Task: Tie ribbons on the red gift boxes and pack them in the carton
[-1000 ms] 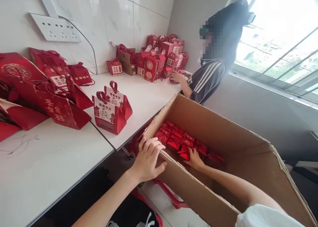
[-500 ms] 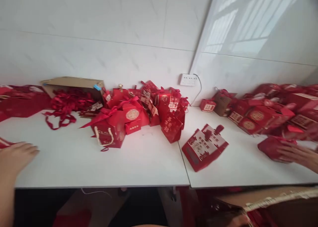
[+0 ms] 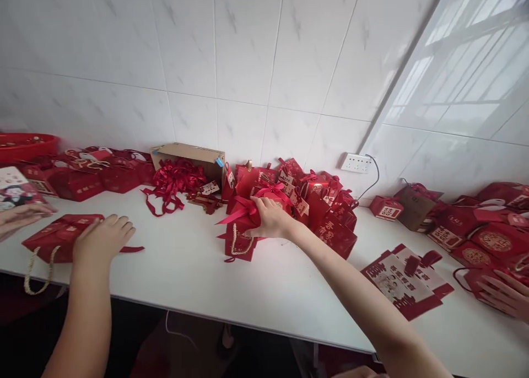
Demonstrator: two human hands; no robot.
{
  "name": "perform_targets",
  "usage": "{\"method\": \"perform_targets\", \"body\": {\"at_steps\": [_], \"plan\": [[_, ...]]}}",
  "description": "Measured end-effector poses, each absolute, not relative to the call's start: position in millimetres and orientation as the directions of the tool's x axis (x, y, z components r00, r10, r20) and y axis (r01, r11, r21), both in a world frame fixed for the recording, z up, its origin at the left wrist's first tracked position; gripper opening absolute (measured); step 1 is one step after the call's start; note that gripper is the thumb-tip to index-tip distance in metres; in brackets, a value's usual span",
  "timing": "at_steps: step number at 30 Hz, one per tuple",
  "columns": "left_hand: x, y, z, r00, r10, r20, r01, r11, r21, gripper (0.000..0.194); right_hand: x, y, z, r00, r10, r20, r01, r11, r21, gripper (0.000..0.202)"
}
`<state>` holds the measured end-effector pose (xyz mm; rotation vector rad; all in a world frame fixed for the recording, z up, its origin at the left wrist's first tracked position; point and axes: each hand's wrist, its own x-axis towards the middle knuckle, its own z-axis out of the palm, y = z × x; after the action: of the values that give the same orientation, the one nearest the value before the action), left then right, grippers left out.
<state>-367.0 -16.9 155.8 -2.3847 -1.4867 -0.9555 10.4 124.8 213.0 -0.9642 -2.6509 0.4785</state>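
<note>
My left hand has its fingers bent over the right end of a red gift bag, which lies on its side near the table's front edge. Gold rope handles hang from the bag, and a red ribbon end sticks out beside my hand. With the arm stretched out, my right hand grips a red gift box with a rope handle and a ribbon bow. Part of that box is hidden by the hand. More red boxes stand close behind it.
Red ribbons spill from a cardboard box by the wall. A flat printed gift box lies at right. Another person's hand touches a red box; another hand is at far left. A power strip is on the wall.
The view has turned left, showing more of the table there. My right hand has come into view and taken hold of the bow-tied box. My left hand is now on the red bag.
</note>
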Motion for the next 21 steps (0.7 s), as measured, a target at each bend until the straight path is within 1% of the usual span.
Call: {"method": "perform_targets", "body": {"at_steps": [2, 3, 4, 5, 7, 9, 11, 12, 13, 14, 15, 16, 18, 20, 21], "plan": [[-362.5, -25.4, 173.1, 0.143, 0.693, 0.706, 0.79, -0.51, 0.34, 0.062, 5.8, 125.0, 213.0, -0.735, 0.664, 0.136, 0.58, 0.72, -0.382, 0.095], [-346.7, -29.1, 180.8, 0.055, 0.657, 0.752, 0.725, -0.544, 0.423, 0.067, 8.8, 122.8, 216.7, -0.743, 0.657, 0.127, 0.573, 0.723, -0.386, 0.096], [-320.9, -32.2, 186.2, 0.044, 0.589, 0.807, 0.66, -0.623, 0.42, 0.07, 15.3, 119.3, 222.2, -0.761, 0.639, 0.114, 0.552, 0.729, -0.404, 0.097], [-285.1, -34.8, 188.2, 0.209, 0.574, 0.792, 0.592, -0.719, 0.365, 0.067, 24.9, 115.1, 228.3, -0.785, 0.612, 0.096, 0.519, 0.735, -0.436, 0.098], [-191.0, -39.2, 180.2, 0.53, 0.582, 0.617, 0.493, -0.803, 0.334, 0.045, 51.9, 106.1, 237.6, -0.845, 0.531, 0.062, 0.43, 0.744, -0.512, 0.097], [-86.3, -44.7, 156.7, 0.656, 0.54, 0.528, 0.414, -0.842, 0.346, 0.022, 84.9, 97.9, 235.8, -0.884, 0.465, 0.035, 0.376, 0.755, -0.537, 0.088], [3.5, -52.8, 122.2, 0.75, 0.473, 0.462, 0.326, -0.872, 0.364, 0.015, 118.8, 90.4, 219.2, -0.884, 0.467, -0.028, 0.415, 0.755, -0.507, 0.084], [37.3, -57.5, 103.4, 0.801, 0.432, 0.415, 0.282, -0.883, 0.374, 0.014, 134.9, 86.5, 206.6, -0.869, 0.489, -0.078, 0.461, 0.742, -0.487, 0.085], [62.7, -62.0, 85.2, 0.864, 0.379, 0.331, 0.245, -0.892, 0.381, 0.017, 150.0, 82.0, 192.9, -0.844, 0.52, -0.132, 0.515, 0.717, -0.469, 0.088], [80.2, -65.9, 68.8, 0.889, 0.361, 0.283, 0.227, -0.882, 0.413, 0.022, 163.7, 76.9, 179.6, -0.814, 0.553, -0.177, 0.565, 0.685, -0.46, 0.09], [91.1, -68.9, 55.0, 0.893, 0.362, 0.267, 0.218, -0.868, 0.446, 0.024, 175.6, 71.1, 168.0, -0.784, 0.59, -0.196, 0.604, 0.65, -0.461, 0.092], [97.2, -70.8, 44.3, 0.9, 0.359, 0.245, 0.213, -0.855, 0.472, 0.027, 185.0, 64.8, 159.0, -0.75, 0.637, -0.178, 0.633, 0.615, -0.47, 0.092], [101.7, -72.2, 32.1, 0.909, 0.356, 0.216, 0.204, -0.832, 0.515, 0.03, 194.8, 52.2, 149.5, -0.641, 0.767, -0.038, 0.676, 0.54, -0.501, 0.088], [104.6, -72.6, 27.9, 0.929, 0.325, 0.175, 0.185, -0.822, 0.538, 0.032, 190.8, 42.6, 147.0, -0.441, 0.89, 0.116, 0.728, 0.431, -0.533, 0.08], [106.9, -73.0, 26.8, 0.939, 0.306, 0.155, 0.177, -0.82, 0.544, 0.032, 184.4, 39.7, 146.1, -0.325, 0.937, 0.131, 0.768, 0.342, -0.541, 0.079]]}}
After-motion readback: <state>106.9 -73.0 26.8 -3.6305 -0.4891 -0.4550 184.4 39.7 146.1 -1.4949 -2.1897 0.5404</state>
